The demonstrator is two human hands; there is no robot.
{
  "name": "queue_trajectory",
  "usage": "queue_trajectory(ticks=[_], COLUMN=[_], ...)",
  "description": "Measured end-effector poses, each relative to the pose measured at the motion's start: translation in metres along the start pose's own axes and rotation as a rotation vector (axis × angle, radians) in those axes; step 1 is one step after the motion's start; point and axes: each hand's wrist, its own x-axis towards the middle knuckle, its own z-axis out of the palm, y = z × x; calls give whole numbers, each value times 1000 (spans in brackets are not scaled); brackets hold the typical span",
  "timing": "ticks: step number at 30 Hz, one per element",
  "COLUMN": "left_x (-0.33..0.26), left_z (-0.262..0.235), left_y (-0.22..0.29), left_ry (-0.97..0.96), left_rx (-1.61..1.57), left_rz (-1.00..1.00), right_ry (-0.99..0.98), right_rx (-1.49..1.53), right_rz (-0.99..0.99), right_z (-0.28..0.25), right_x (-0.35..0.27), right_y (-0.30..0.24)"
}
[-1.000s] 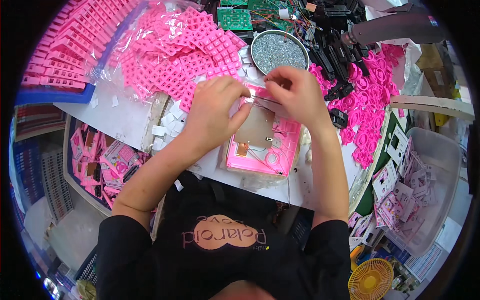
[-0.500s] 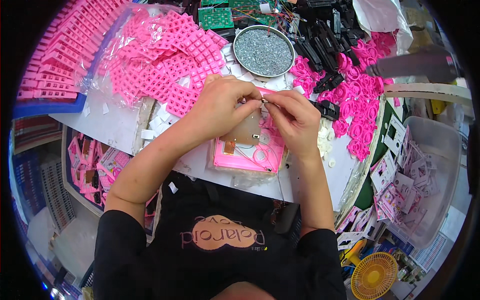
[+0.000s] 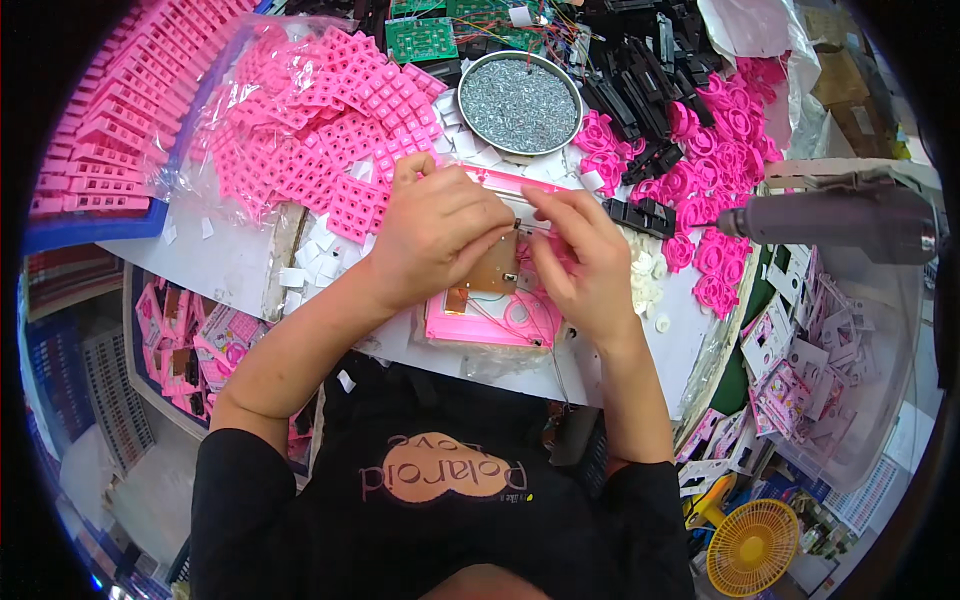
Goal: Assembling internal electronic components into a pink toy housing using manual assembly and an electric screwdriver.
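A brown circuit board (image 3: 494, 268) lies over a pink plastic housing (image 3: 470, 325), which has a ring-shaped opening and thin wires at its near side. My left hand (image 3: 435, 228) reaches over the board from the left. Its thumb and index finger close at the board's far right corner, by a small dark part (image 3: 517, 224); the fingers partly hide what they pinch. Across from it, my right hand (image 3: 590, 265) has thumb and index finger apart above the housing's right side, with no held thing visible between them. Both hands cover much of the housing's far half.
Beyond the hands stands a round tin of small screws (image 3: 520, 103). Pink keypads (image 3: 340, 130) are heaped left, pink rings (image 3: 715, 225) right. A dark power screwdriver (image 3: 830, 224) hangs at the right, its tip over the rings. White caps (image 3: 645, 275) lie beside my right hand.
My right thumb and index finger have parted from the pinch beside my left fingertips. My left hand has shifted slightly down. The power screwdriver has swung lower and its tip has moved left.
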Motion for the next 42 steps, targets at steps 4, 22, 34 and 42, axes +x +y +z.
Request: queue_trajectory(ticks=[4, 22, 34, 42], left_x=[-2, -9, 6, 9], left_z=[-7, -15, -27, -32], left_y=[1, -4, -15, -19], left_ry=[-53, -100, -263, -254], left_rx=[31, 40, 35, 38], left_rz=[-40, -128, -28, 12], right_ry=[29, 71, -279, -157], right_rx=[-242, -476, -226, -271], right_rz=[19, -17, -97, -204], right_z=[-24, -98, -14, -7], right_x=[-18, -19, 1, 4], right_y=[19, 45, -6, -16])
